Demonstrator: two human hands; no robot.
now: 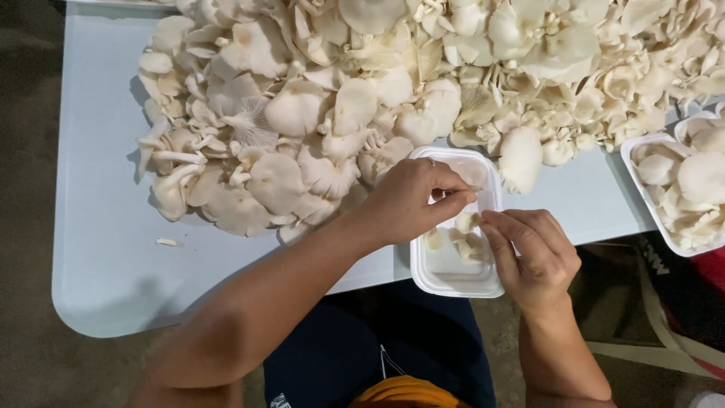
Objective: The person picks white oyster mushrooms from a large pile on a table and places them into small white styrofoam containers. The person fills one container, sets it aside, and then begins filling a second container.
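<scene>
A white foam tray sits at the near edge of a pale blue table, with a few small mushroom pieces inside. My left hand, a ring on one finger, reaches over the tray's left rim, fingers pinched together above the pieces. My right hand rests on the tray's right rim, its fingertips touching a small mushroom piece between both hands. A big heap of white oyster mushrooms covers the far half of the table just beyond the tray.
At the right edge stands a second white tray filled with mushrooms. A small mushroom scrap lies on the table at the left. Brown floor shows to the left, and bags lie on the floor at lower right.
</scene>
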